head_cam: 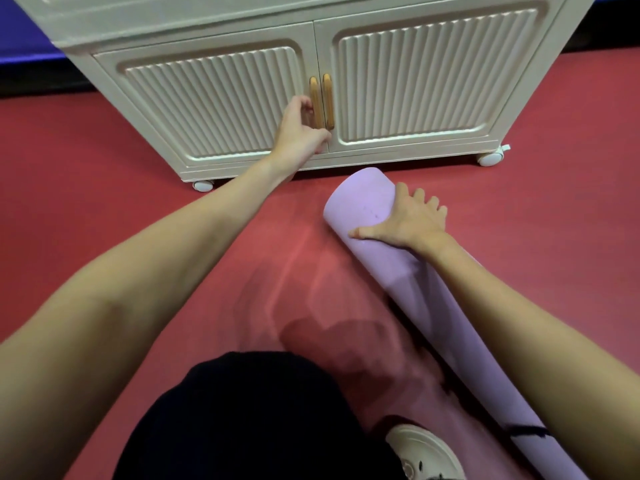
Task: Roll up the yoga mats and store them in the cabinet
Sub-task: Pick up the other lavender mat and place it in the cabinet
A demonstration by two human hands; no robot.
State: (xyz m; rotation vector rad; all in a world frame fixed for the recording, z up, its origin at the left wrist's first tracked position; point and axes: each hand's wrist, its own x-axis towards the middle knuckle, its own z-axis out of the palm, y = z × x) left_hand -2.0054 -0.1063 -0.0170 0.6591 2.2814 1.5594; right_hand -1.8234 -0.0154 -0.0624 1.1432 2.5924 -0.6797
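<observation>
no readable text, labels, brands, numbers or signs anywhere

Rolled mat (408,282) on floor (104,161), before cabinet (214,98)
</observation>
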